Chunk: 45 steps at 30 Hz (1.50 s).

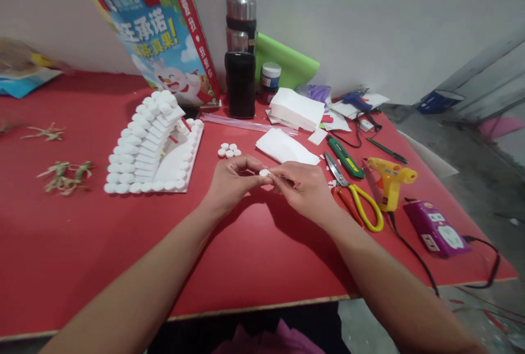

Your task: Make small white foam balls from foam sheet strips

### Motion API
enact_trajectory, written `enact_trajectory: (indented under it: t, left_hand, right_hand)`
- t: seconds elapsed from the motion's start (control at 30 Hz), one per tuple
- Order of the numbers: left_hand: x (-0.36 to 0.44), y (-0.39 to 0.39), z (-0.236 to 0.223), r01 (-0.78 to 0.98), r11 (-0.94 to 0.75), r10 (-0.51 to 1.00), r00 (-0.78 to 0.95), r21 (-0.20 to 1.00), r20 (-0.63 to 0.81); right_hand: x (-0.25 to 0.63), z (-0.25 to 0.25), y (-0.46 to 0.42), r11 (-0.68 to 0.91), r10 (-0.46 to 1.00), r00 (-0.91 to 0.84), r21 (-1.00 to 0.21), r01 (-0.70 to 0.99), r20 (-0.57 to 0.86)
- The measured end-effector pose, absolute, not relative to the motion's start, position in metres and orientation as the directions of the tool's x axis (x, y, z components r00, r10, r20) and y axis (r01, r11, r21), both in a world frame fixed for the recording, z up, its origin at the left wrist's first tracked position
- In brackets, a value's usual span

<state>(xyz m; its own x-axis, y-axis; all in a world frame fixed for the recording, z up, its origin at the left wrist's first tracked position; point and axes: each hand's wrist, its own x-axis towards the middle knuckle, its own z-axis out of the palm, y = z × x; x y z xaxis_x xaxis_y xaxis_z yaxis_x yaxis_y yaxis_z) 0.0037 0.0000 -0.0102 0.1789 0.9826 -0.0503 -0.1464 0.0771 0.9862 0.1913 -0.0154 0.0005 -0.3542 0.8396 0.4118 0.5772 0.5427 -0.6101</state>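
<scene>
Between my two hands, over the middle of the red table (254, 266), I hold a small round white disc (264, 173). The fingertips of my left hand (233, 181) pinch it from the left. From the right, the fingers of my right hand (301, 184) close on its other edge. Just beyond my left hand lies a cluster of several similar white discs (229, 150). Further left stands a white model staircase (153, 149), its sides lined with rows of the same discs. Folded white paper (287, 146) lies right behind my hands.
On the right lie scissors (361, 206), a green utility knife (345, 157), a yellow glue gun (389, 179) with its cord, and a purple power box (435, 228). A printed bag (164, 42), a phone (240, 85) and a flask (241, 15) stand at the back. Dried twigs (65, 176) lie far left.
</scene>
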Motion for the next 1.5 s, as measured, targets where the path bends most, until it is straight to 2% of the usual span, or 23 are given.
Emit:
enact_trajectory:
  t: [0.23, 0.33, 0.53, 0.67, 0.77, 1.0, 1.33, 1.5]
  left_hand:
    - [0.0031, 0.0018, -0.0162, -0.186, 0.083, 0.976, 0.213, 0.979, -0.042]
    - [0.0024, 0.0033, -0.0160, -0.133, 0.059, 0.972, 0.235, 0.989, -0.026]
    - [0.0023, 0.0040, -0.0169, -0.066, -0.084, 0.971, 0.218, 0.994, 0.097]
    - [0.0012, 0.0049, -0.0175, 0.009, -0.139, 0.950, 0.283, 0.990, 0.130]
    - [0.0017, 0.0052, -0.0171, 0.038, -0.155, 0.956, 0.257, 0.987, 0.140]
    - [0.0064, 0.0019, -0.0150, -0.080, 0.059, 0.974, 0.224, 0.995, -0.040]
    - [0.0069, 0.0009, -0.0166, -0.144, 0.086, 0.977, 0.204, 0.986, -0.055]
    - [0.0078, -0.0006, -0.0177, -0.189, 0.148, 0.971, 0.214, 0.971, -0.107]
  right_hand:
    - [0.1950, 0.0037, -0.0148, 0.409, 0.890, -0.379, -0.808, 0.425, 0.252]
    - [0.1929, 0.0029, -0.0152, 0.390, 0.903, -0.348, -0.821, 0.416, 0.252]
    - [0.1903, -0.0035, -0.0134, 0.274, 0.955, -0.228, -0.856, 0.438, 0.189]
    - [0.1929, -0.0052, -0.0097, 0.265, 0.960, -0.205, -0.858, 0.440, 0.192]
    - [0.1938, -0.0057, -0.0083, 0.258, 0.963, -0.193, -0.848, 0.463, 0.188]
    - [0.1935, -0.0034, -0.0103, 0.261, 0.965, -0.149, -0.833, 0.487, 0.215]
    - [0.1931, -0.0014, -0.0135, 0.291, 0.954, -0.196, -0.850, 0.439, 0.226]
    - [0.1942, 0.0004, -0.0138, 0.304, 0.950, -0.202, -0.844, 0.441, 0.236]
